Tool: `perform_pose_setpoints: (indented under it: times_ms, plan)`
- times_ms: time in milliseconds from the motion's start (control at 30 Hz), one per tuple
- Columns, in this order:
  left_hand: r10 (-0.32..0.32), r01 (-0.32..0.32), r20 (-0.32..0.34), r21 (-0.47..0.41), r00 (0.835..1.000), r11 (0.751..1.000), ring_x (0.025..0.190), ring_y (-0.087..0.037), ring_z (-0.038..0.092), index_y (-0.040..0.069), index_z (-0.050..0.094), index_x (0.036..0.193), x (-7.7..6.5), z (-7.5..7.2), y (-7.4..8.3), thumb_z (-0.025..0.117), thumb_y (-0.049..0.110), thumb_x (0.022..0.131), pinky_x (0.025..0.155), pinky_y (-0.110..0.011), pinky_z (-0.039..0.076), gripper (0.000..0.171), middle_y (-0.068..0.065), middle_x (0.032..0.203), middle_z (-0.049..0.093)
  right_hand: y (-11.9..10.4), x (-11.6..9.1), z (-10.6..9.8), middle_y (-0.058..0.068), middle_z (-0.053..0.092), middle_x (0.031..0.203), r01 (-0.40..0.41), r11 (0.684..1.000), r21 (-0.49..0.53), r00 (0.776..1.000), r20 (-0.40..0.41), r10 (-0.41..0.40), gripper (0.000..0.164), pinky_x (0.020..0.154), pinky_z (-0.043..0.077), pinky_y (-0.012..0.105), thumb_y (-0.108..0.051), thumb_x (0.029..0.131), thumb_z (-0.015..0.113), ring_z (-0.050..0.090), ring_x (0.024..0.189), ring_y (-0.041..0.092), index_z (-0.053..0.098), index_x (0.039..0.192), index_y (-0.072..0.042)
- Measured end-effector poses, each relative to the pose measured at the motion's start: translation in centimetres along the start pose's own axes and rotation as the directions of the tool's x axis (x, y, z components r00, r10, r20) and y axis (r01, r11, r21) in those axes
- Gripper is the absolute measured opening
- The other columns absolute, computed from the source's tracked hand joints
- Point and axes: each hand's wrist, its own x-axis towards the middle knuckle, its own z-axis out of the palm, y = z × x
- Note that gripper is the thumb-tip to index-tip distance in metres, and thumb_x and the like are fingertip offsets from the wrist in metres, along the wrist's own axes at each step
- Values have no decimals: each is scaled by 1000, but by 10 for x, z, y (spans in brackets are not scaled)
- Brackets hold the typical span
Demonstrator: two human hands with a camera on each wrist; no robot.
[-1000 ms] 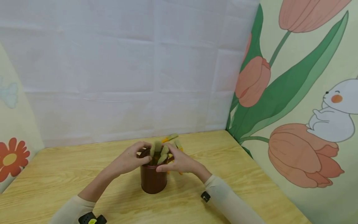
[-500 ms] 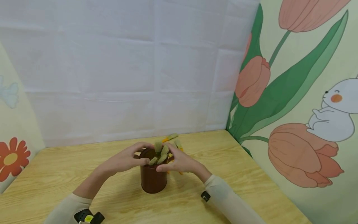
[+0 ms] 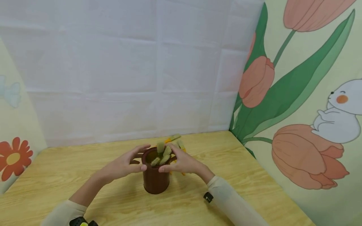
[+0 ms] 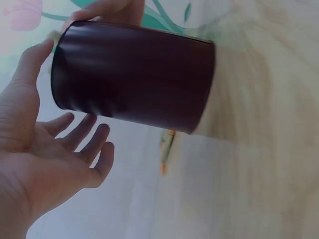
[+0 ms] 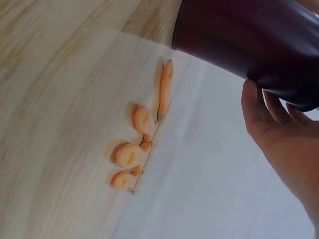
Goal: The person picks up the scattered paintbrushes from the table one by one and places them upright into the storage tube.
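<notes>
A dark brown cylindrical cup (image 3: 156,182) stands upright on the table in the head view. Several tools with greenish-tan, bristle-like heads (image 3: 167,151) poke up from it, mostly along its right side; their lower parts are hidden inside. My left hand (image 3: 124,164) is at the cup's left, thumb near the front rim and fingers spread behind. The left wrist view shows that hand's fingers (image 4: 82,134) loosely bent with nothing in them. On the other side, my right hand (image 3: 183,161) holds the cup, thumb at the front rim, fingertips (image 5: 251,102) against its wall.
Behind and right of the cup lie more orange-handled tools (image 5: 132,157) with tan heads, some with round orange ends. One tool (image 3: 173,138) lies near the table's back edge. A white sheet (image 3: 118,72) hangs behind the wooden table (image 3: 226,175).
My left hand has lowered a tan-headed tool into the cup, let go and drawn back left to the rim. My right hand has stayed at the cup.
</notes>
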Motion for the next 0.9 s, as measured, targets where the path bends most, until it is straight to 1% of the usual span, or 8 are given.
perform_pose_setpoints:
  times_ms: [133,333,467,633,700,767,833,900]
  plan:
    - [-3,1,-67,-22,998,1000,141,-37,37,36,28,159,-7,9,-4,68,25,102,98,-56,46,71,2,159,33,-1,0,2,-6,49,139,-30,999,-10,999,-26,30,80,98,48,54,-54,88,77,55,120,12,37,153,-27]
    - [11,-13,-143,-19,990,1000,135,-40,43,35,33,157,-9,17,-3,70,27,100,97,-52,49,69,0,155,38,-1,1,7,-5,45,140,-71,997,-35,996,-60,69,85,98,48,53,-55,87,78,54,121,14,36,155,-27]
    - [32,-40,-141,-59,989,997,135,-37,45,32,35,157,-9,18,-4,69,23,101,98,-47,50,67,-1,155,38,-2,3,9,-5,47,138,-51,999,-13,997,-65,50,78,97,48,54,-52,87,79,54,121,15,40,151,-30]
    - [77,-88,-157,-60,985,994,140,-36,38,29,33,158,-9,21,-11,67,20,102,101,-54,45,66,-3,157,35,-4,5,9,-6,49,137,-32,999,8,998,-52,32,73,94,51,47,-50,87,80,55,120,14,43,148,-32]
    - [83,-94,-166,-59,983,994,141,-37,35,30,32,158,-8,24,-11,66,20,103,100,-57,46,65,-3,157,34,-4,5,8,-6,48,138,-42,999,9,998,-48,43,75,94,52,46,-50,87,80,54,121,13,42,149,-32]
    - [94,-104,-172,-51,981,993,141,-38,35,29,30,158,-7,27,-11,65,20,103,97,-54,48,66,-3,158,32,-4,2,6,-6,48,139,-51,999,9,998,-38,51,78,96,50,48,-52,87,79,54,123,13,40,151,-30]
    - [113,-122,-179,-38,977,992,141,-39,35,28,29,158,-5,30,-12,64,19,103,96,-53,49,66,-4,158,31,-5,0,1,-5,48,143,-61,998,20,998,-9,61,82,100,47,51,-53,88,77,52,126,14,37,155,-28]
    - [126,-134,-189,-31,974,990,140,-40,36,28,28,158,-5,34,-14,64,18,103,94,-53,49,66,-4,157,31,-4,-3,-5,-4,46,148,-67,997,24,998,23,67,86,102,46,50,-55,90,75,50,130,15,32,158,-26]
